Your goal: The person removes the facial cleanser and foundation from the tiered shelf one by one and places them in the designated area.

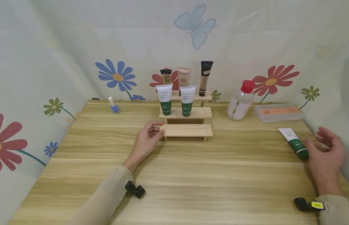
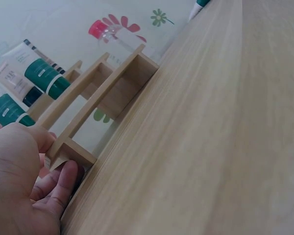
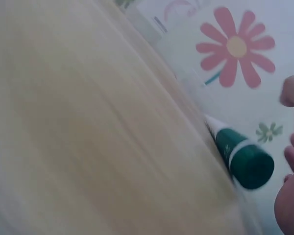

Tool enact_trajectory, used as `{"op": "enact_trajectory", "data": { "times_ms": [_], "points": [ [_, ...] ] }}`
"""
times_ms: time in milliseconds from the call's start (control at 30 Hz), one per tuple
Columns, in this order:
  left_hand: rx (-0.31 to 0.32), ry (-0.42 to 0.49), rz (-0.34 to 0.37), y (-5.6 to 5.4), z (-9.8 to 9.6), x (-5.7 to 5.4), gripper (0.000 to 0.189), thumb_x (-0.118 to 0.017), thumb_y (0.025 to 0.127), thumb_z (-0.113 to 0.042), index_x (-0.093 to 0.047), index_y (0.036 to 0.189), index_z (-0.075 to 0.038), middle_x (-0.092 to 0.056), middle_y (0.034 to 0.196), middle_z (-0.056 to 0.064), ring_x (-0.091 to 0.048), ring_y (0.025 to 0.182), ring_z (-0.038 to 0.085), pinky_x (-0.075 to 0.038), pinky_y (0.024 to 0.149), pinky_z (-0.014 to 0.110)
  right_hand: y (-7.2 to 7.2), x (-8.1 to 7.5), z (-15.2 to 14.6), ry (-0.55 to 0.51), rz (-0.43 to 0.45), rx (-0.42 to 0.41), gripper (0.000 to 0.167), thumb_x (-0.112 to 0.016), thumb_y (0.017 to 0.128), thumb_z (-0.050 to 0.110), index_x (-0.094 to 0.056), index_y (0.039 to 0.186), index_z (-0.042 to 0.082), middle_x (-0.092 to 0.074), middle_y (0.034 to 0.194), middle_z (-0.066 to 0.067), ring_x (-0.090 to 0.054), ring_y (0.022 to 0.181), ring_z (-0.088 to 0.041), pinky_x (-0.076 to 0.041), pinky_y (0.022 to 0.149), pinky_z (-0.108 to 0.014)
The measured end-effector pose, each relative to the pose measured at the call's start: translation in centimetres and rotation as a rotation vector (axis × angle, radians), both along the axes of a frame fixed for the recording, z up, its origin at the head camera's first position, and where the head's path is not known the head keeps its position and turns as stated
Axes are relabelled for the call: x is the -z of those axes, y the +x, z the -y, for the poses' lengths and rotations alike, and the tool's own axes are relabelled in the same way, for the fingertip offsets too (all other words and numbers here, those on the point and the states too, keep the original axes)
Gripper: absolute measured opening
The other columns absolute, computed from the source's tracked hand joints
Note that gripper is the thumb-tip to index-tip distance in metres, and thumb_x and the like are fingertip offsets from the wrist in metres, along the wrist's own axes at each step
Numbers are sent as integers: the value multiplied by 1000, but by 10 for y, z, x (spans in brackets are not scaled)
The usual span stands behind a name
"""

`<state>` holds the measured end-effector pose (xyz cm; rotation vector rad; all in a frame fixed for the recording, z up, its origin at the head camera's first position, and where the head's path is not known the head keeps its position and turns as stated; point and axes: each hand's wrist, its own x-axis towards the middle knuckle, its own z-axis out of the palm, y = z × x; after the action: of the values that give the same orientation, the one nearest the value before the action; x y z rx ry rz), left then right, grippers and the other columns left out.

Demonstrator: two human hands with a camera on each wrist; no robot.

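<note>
1. Pinches the wooden rack (image 1: 188, 130) at the left end of its lowest step with the left hand (image 1: 147, 137).
2. Holds the right hand (image 1: 327, 153) loosely spread, just beside a green-and-white tube (image 1: 293, 142).
3. Keeps that tube lying on the table (image 1: 219, 178), in front of the plastic case (image 1: 275, 118).
4. Carries two matching tubes (image 1: 187, 101) on the middle step, three others (image 1: 204, 79) above.

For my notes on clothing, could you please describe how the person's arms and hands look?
The sleeves are beige; the left hand and right hand are bare. A black device sits near each sleeve's end, the right one bearing a yellow label.
</note>
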<state>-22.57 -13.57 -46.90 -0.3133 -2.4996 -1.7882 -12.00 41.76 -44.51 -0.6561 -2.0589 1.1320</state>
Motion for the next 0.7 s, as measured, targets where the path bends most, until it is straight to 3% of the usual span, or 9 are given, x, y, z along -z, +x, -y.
{"op": "enact_trajectory", "data": {
  "times_ms": [200,500,700],
  "points": [
    [-2,-1,-1,1,-1,-1,29,-75,109,-22,-71,137,-18,-76,110,9,-74,99,21,-60,86,23,-6,-15,20,52,-127,-10,55,-74,101,15,-64,154,24,-58,142,24,-55,124,7,-37,100,-18],
    [0,4,-1,2,-3,-3,29,-75,109,-22,-71,137,-18,-75,109,11,-73,98,23,-59,85,23,-31,-39,58,-16,-281,-203,58,-77,98,6,-63,153,17,-63,146,3,-62,131,-12,-49,94,-20],
    [-6,16,-2,2,-3,-5,29,-77,108,-23,-72,136,-16,-75,108,14,-73,98,25,-59,84,21,-50,-47,83,-23,-378,-347,58,-77,99,0,-61,154,12,-63,144,-1,-62,131,-19,-54,94,-21]
  ]
}}
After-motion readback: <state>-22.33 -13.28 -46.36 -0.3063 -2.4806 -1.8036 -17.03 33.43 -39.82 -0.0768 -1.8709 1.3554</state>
